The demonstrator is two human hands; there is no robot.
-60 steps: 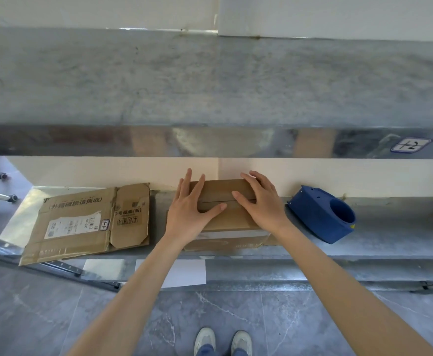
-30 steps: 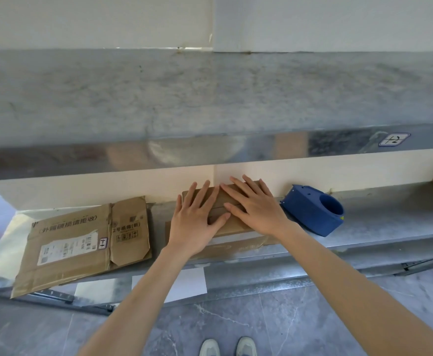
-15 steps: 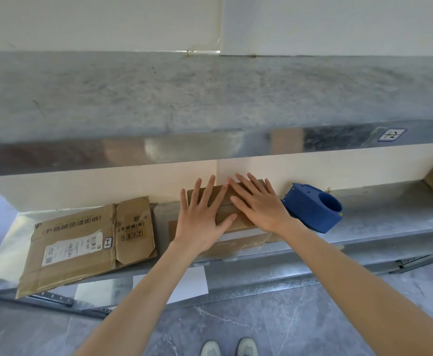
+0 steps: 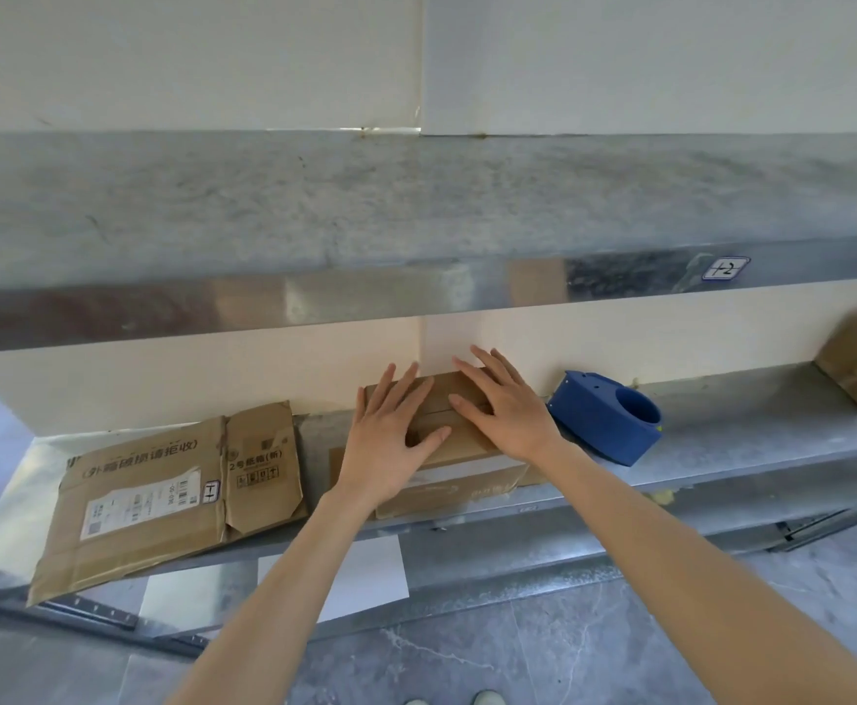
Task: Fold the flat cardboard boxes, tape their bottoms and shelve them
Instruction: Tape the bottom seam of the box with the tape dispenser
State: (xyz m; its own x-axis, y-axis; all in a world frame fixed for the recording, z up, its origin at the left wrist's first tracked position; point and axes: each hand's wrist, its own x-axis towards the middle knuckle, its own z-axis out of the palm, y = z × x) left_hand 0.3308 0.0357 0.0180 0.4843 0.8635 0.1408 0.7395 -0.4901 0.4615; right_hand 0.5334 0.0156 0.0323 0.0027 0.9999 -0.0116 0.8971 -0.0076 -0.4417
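1. left hand point(image 4: 390, 440) and right hand point(image 4: 505, 412) spread flat, pressing the box point(image 4: 459, 465) flaps down.
2. box sits on the shelf point(image 4: 751, 440), between flat cardboard point(image 4: 162, 493) and blue tape dispenser point(image 4: 601, 422).

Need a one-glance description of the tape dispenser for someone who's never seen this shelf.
Look at the lower steel shelf against the cream wall. Just right of the small cardboard box under the left hand and right hand sits the tape dispenser. It is the only blue thing there, plastic with a round opening; its neighbours are brown cardboard.
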